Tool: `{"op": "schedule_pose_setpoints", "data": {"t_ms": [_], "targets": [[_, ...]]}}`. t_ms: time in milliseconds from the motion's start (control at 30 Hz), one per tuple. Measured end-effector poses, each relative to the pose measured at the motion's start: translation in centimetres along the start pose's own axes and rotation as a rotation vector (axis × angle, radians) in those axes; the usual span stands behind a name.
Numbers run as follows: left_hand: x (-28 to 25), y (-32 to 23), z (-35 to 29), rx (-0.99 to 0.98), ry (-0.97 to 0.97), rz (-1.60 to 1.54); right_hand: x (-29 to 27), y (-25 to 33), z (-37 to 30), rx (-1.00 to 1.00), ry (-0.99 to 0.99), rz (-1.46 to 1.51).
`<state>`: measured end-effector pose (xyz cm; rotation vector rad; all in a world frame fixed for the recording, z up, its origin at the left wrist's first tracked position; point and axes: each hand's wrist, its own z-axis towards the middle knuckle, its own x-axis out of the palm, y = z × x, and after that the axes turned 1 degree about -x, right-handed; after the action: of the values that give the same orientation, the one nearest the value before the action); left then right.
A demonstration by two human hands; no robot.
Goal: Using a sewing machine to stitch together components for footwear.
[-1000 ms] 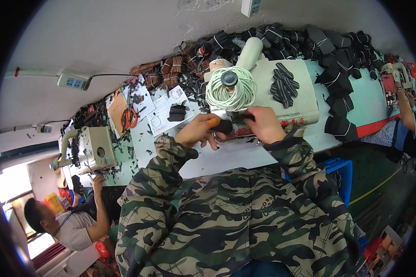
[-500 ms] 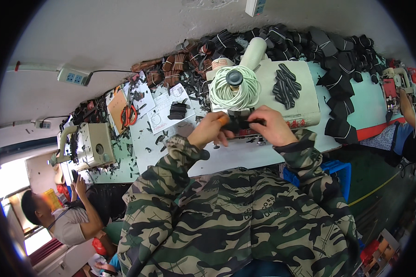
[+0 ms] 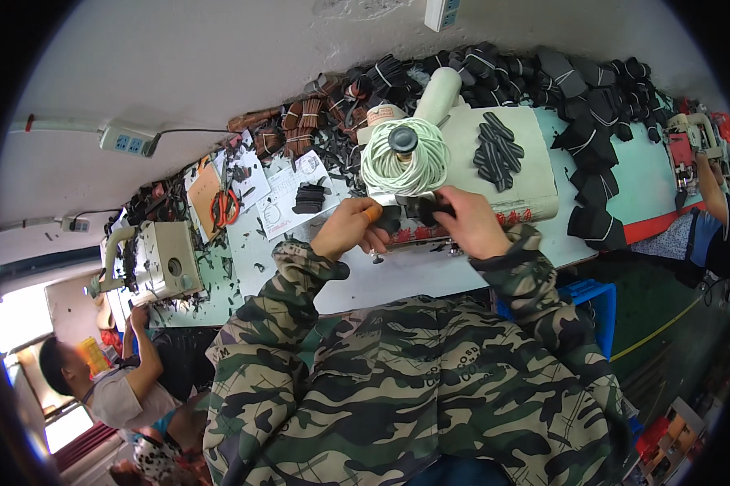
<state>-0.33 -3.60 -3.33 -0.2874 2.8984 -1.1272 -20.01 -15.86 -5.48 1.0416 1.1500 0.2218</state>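
My left hand [image 3: 349, 229], with an orange band on one finger, pinches a small black flat piece [image 3: 390, 219] at the front of a cream-coloured bench machine [image 3: 535, 174]. Opposite it, my right hand [image 3: 473, 223] has its fingers closed on black material [image 3: 440, 212] by the machine's head. Whether both hands hold one piece or two I cannot tell. Just beyond them a coil of pale cord [image 3: 405, 174] hangs round a black knob [image 3: 403, 139]. A loose pile of dark strips [image 3: 499, 154] lies on the machine's top.
Bundles of black pieces [image 3: 596, 146] and brown ones [image 3: 303, 117] line the wall. Left of the machine are papers [image 3: 280, 215], a small black stack [image 3: 310, 198], orange-handled scissors [image 3: 226, 206] and scraps. Co-workers sit left [image 3: 126, 389] and right [image 3: 709, 219]; a blue crate [image 3: 596, 304] stands below.
My hands have shifted slightly left, and the black material between them shows as separate dark parts. The co-worker at left has lowered their raised hands.
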Motion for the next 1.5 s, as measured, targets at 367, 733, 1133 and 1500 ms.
{"op": "schedule_pose_setpoints", "data": {"t_ms": [367, 733, 1133, 1500], "targets": [[0.0, 0.6, -0.3, 0.045, 0.008, -0.242, -0.7, 0.6, -0.2, 0.034, -0.018, 0.053], [2.7, 0.4, 0.3, 0.107, -0.062, -0.059, -0.3, 0.6, 0.3, -0.015, 0.038, 0.192], [6.3, 2.4, -2.3, 0.200, 0.019, 0.066, -3.1, -4.4, -2.4, -0.209, -0.526, -0.374], [-4.8, 11.4, -1.0, 0.379, -0.689, 0.368, -3.6, -4.3, -1.3, -0.165, -0.633, -0.446]]}}
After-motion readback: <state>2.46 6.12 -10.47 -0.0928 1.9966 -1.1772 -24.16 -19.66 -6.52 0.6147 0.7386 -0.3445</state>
